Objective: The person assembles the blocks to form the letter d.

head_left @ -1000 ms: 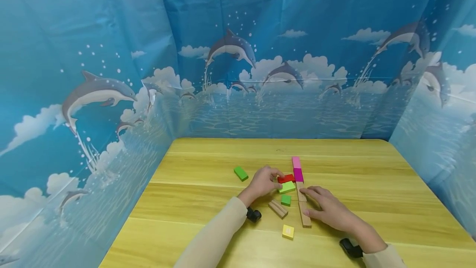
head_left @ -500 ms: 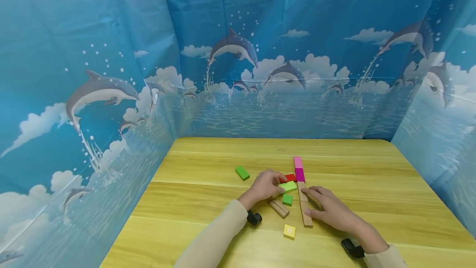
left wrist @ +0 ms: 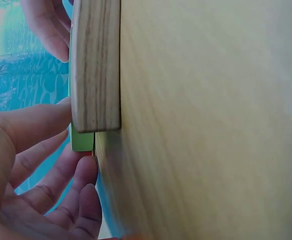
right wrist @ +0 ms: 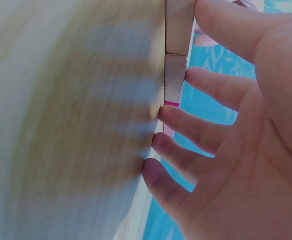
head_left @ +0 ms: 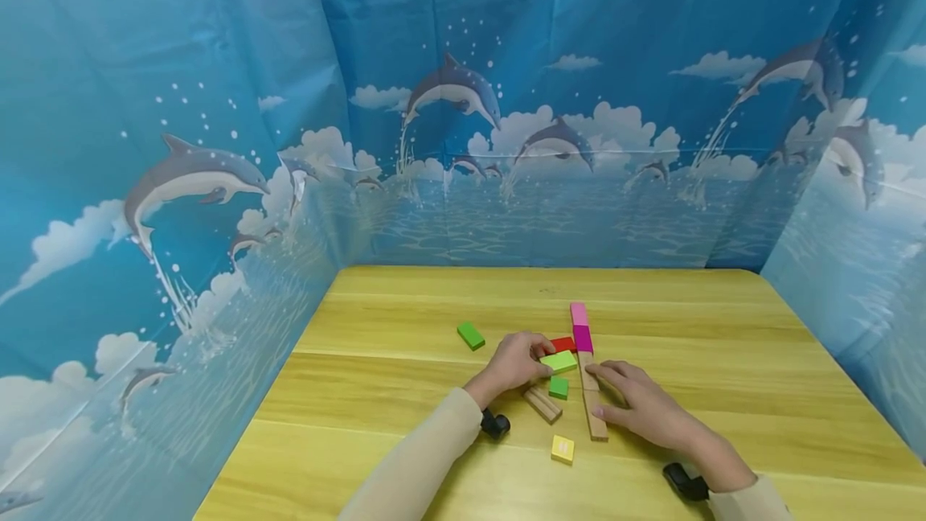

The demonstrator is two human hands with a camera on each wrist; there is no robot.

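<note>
My left hand (head_left: pixel 515 360) pinches the left end of a lime green block (head_left: pixel 559 362), thumb on its near side. The index finger covers the left end of a red block (head_left: pixel 563 344) lying just behind. My right hand (head_left: pixel 644 404) has its fingers spread, with index finger and thumb touching two plain wooden blocks (head_left: pixel 595 416) laid end to end. In the right wrist view its other fingertips (right wrist: pixel 167 114) rest at the tabletop. Beyond the plain blocks the row continues with a magenta block (head_left: pixel 582 338) and a pink block (head_left: pixel 579 313).
A small green block (head_left: pixel 559 387) lies in front of the lime one. Nearer me are a grooved wooden piece (head_left: pixel 542 405) and a yellow block (head_left: pixel 563 449). Another green block (head_left: pixel 471 336) lies left on the wooden table (head_left: pixel 391 320). A dolphin-print curtain (head_left: pixel 463 207) hangs behind.
My left index finger has come down over the red block's left end, and the thumb has settled lower against the lime green block. My right hand stays in place on the plain wooden blocks.
</note>
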